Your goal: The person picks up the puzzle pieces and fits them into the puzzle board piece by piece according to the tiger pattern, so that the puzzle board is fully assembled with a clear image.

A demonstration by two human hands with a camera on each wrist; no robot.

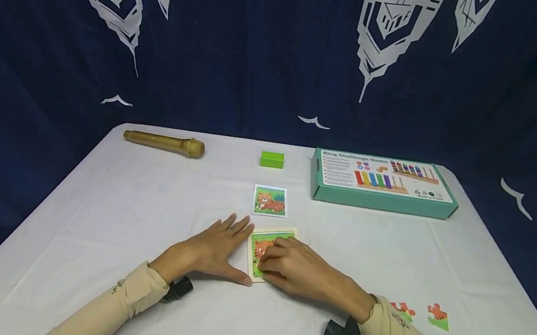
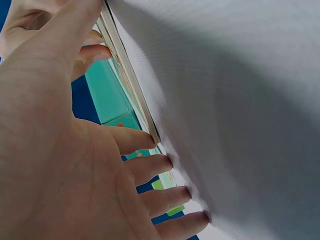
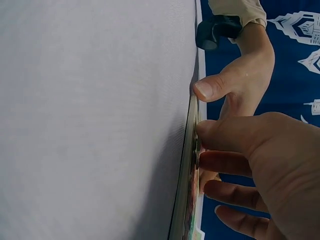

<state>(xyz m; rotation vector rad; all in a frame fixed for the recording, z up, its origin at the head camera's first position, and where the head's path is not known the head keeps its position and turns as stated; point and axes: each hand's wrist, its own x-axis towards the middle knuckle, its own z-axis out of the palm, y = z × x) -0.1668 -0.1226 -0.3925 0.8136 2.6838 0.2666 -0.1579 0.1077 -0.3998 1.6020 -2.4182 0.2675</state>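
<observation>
A small wooden jigsaw puzzle (image 1: 258,235) with a tiger picture lies in a pale frame at the table's middle. My left hand (image 1: 214,248) is spread along its left side, index finger and thumb at the frame's edge; the left wrist view shows its straight fingertips (image 2: 160,162) on the cloth. Over the puzzle's right part, my right hand (image 1: 301,268) bends its fingers and pinches a puzzle piece (image 3: 198,145) at the surface, mostly hidden by thumb and fingers. Beyond the frame lies a tiger picture card (image 1: 271,201).
Two loose puzzle pieces, one (image 1: 438,316) fully visible and one (image 1: 403,310) partly behind the right sleeve, lie at the right. Along the back are a gold microphone (image 1: 162,143), a green block (image 1: 271,160) and a teal game box (image 1: 381,201) on the white tablecloth (image 1: 141,202).
</observation>
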